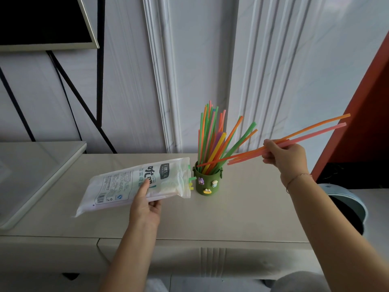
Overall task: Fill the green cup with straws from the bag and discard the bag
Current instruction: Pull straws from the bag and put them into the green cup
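1. Head view: the left hand (145, 209) grips the straw bag (126, 182), thumb on top and fingers curled beneath, over the countertop's (242, 207) left half.
2. Near the back edge, the green cup (207, 182) holds standing straws (210, 140).
3. The right hand (288, 157) pinches orange and pink straws (315, 128), their lower ends at the cup's rim.

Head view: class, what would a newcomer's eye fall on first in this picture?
First, the bright straws fanning up from the green cup on the counter. Next, the right hand holding a few orange and pink straws angled toward the cup, and the left hand gripping the bag beside it.
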Demonstrator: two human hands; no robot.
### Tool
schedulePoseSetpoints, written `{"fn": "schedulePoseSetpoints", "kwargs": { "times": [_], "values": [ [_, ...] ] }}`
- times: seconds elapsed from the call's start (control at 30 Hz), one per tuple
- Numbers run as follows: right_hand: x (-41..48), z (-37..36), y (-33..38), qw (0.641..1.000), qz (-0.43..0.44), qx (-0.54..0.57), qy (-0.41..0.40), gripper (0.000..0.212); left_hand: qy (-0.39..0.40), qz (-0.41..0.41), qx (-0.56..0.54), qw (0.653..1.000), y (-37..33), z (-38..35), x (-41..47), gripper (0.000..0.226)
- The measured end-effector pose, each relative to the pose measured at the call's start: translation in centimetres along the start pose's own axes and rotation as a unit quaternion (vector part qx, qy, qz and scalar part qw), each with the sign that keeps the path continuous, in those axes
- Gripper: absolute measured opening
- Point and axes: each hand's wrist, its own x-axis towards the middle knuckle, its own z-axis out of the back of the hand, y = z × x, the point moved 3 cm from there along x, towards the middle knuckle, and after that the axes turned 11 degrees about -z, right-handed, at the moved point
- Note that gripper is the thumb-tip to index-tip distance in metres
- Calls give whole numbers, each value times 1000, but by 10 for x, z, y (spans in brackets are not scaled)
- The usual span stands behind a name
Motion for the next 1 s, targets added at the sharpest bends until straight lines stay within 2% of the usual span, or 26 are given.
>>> {"fn": "schedulePoseSetpoints", "kwargs": {
  "times": [0.2,0.43,0.77,0.93,1.0],
  "values": [
    [-5,-11,4,1000,6,-8,15,18,2,-2,3,1000,-3,-3,-4,15],
    [-4,-31,8,999,17,-28,40,14,4,-5,5,1000,-5,-4,-5,15],
    [5,-73,-7,985,49,-149,68,18,6,-5,-1,1000,0,-5,0,14],
    [7,-87,-26,960,19,-217,176,16,2,-2,5,1000,4,-5,4,15],
    [10,-86,-30,958,8,-219,187,15,2,-2,12,1000,5,-5,6,15]
  ]
}}
